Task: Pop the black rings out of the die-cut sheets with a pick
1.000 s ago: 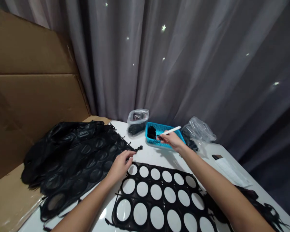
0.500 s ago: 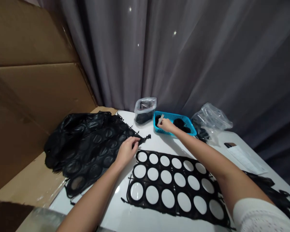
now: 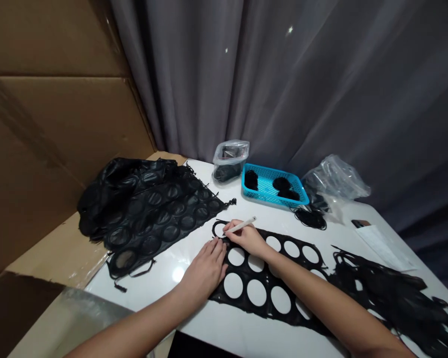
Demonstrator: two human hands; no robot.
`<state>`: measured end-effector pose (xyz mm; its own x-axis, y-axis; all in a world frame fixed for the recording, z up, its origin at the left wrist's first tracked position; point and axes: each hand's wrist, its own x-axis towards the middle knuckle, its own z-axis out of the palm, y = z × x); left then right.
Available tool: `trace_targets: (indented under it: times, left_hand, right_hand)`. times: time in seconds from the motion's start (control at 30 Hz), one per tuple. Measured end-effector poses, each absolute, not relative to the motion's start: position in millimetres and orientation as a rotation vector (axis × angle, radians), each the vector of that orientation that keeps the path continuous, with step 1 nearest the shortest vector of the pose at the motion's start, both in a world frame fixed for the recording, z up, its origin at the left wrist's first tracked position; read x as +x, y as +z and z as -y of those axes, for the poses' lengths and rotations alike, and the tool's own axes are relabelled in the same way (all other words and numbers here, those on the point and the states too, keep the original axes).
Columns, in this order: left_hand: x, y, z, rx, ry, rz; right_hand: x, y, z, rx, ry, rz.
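Note:
A flat black panel (image 3: 261, 311) with rows of round openings lies on the white table (image 3: 171, 293), white showing through the openings. My left hand (image 3: 208, 266) rests flat on the panel's left edge, fingers stretched out. With my right hand (image 3: 246, 239) I grip a slim white pen-like tool (image 3: 243, 225), tilted up to the right. Its lower end is at the far-left opening, close to my left fingertips; the tip is too small to make out. My right forearm covers part of the panel.
Left lies a heap of black ringed material (image 3: 164, 209) beside a tall cardboard box (image 3: 52, 139). At the back stand a clear plastic container (image 3: 230, 161) and a blue basket (image 3: 272, 200) holding black bundles. Clear plastic bag (image 3: 336, 179), black cord coil (image 3: 310, 219) and black strips (image 3: 392, 293) lie right.
My right hand has come from the blue basket to the panel's far-left opening with the white tool. My left hand has moved from the black heap's corner onto the panel's left edge.

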<state>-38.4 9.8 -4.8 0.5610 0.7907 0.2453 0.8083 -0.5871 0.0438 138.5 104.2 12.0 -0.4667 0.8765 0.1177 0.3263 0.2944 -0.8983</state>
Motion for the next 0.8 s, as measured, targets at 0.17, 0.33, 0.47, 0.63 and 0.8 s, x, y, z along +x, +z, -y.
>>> trace_targets:
  times: [0.17,0.33,0.47,0.63,0.8]
  left_hand:
    - [-43,-5,-13,-2.684,-0.422,1.374]
    - [-41,-2,-13,-2.670,-0.462,1.385]
    - [-41,-1,-13,-2.679,-0.469,1.395]
    - [-42,-1,-13,-2.699,-0.450,1.417]
    - [-41,0,-14,-2.719,-0.483,1.433]
  right_hand:
    - [137,12,-103,-1.059,1.124,1.939]
    - [135,14,-103,-1.036,1.149,1.954]
    - [134,17,-103,-1.035,1.106,1.988]
    - [133,17,-96,-0.973,1.005,2.078]
    - [129,14,-97,-0.877,0.556,2.467]
